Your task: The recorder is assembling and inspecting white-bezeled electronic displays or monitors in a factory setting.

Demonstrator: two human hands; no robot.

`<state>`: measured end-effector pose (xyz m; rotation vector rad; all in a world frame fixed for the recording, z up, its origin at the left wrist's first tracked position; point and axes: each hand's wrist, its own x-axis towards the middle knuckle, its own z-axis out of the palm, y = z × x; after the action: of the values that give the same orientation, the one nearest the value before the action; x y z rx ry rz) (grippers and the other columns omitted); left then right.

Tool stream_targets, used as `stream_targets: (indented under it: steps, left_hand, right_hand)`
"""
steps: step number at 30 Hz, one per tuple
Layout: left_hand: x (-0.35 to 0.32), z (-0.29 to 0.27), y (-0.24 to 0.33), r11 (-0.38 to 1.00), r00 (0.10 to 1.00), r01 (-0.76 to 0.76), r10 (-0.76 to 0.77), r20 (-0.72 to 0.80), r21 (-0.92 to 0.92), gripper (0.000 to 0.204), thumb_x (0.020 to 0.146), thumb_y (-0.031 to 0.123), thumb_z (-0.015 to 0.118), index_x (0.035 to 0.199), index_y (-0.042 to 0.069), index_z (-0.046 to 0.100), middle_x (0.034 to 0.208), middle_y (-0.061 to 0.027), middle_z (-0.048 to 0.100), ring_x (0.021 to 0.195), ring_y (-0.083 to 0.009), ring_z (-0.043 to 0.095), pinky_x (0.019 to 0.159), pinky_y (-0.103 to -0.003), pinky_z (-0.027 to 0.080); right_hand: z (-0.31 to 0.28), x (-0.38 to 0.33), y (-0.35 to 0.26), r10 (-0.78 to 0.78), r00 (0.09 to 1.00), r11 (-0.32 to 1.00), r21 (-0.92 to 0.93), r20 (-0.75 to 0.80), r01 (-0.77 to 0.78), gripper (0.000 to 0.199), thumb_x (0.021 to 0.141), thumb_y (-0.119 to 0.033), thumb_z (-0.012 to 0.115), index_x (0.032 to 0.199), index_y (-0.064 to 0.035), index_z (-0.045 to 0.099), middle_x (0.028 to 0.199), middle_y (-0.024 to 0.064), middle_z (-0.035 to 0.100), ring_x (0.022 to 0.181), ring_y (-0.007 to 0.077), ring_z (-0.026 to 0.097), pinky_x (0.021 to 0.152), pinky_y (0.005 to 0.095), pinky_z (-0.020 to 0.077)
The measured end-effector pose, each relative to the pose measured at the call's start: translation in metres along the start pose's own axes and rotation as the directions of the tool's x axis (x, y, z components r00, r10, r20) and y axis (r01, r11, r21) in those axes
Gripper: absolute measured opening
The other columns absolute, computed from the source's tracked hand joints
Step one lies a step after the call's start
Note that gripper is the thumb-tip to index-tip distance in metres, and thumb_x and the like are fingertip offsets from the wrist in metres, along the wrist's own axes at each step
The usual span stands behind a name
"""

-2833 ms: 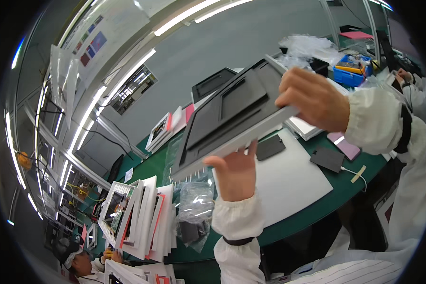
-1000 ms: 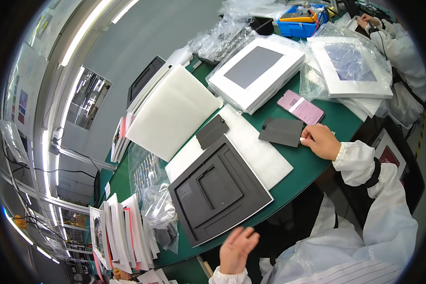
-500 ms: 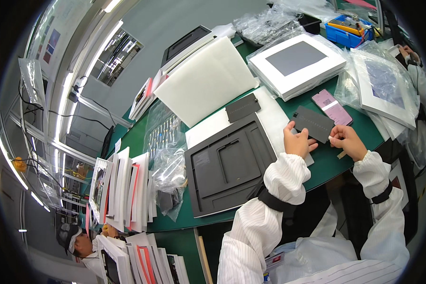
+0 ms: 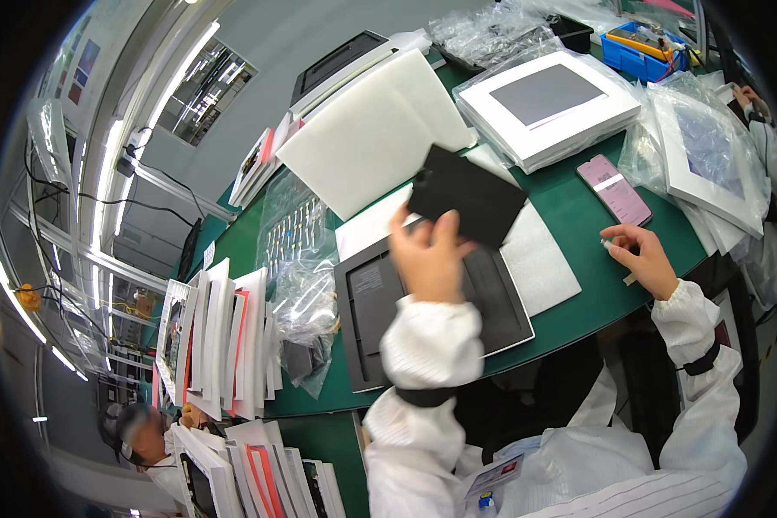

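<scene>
While I hold the black panel up at the centre of the frame, it reads as thin, flat and stiff, light enough for one hand; I judge its matte face grippy rather than slick, though a thin edge like this could flex or scuff if squeezed hard. My left hand has it by the lower left edge, fingers closed on that rim with the fingertips showing over the front, so most of the panel stands free above my knuckles. A hold nearer the middle of an edge would steady it better, I think. That forearm rises from the lower centre, wrist bent back. Below it lies the dark grey tray on the green table. My right hand rests at the right of the frame, fingers loosely curled on the table; whether they pinch something small I cannot tell. A pink phone lies just above it.
</scene>
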<state>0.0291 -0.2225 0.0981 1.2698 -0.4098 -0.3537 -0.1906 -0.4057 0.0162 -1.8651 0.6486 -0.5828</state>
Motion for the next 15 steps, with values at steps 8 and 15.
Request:
stream_targets:
  steps: [8, 15]
  left_hand:
    - [0.015, -0.125, 0.000, 0.895, 0.965, 0.200, -0.251, 0.080, 0.399, 0.033, 0.079, -0.002, 0.057, 0.110, 0.000, 0.046, 0.086, -0.0126, 0.063, 0.071, -0.0178, 0.063, 0.053, -0.026, 0.053]
    - [0.023, -0.131, 0.000, 0.868, 0.926, 0.205, -0.321, 0.198, 0.452, 0.036, 0.082, 0.002, 0.057, 0.116, 0.000, 0.043, 0.087, -0.0122, 0.064, 0.071, -0.0169, 0.063, 0.056, -0.026, 0.053]
  right_hand:
    - [0.057, -0.010, -0.064, -0.334, 0.929, 0.901, -0.233, 0.161, 0.365, 0.034, 0.073, -0.013, 0.064, 0.106, -0.0080, 0.058, 0.098, 0.0096, 0.055, 0.093, 0.0252, 0.049, 0.083, 0.0342, 0.0369]
    - [0.128, 0.032, -0.100, -0.377, 0.850, 0.860, -0.201, 0.367, 0.469, 0.039, 0.077, -0.012, 0.061, 0.114, -0.0068, 0.052, 0.105, 0.0110, 0.055, 0.101, 0.0256, 0.050, 0.086, 0.0362, 0.0368]
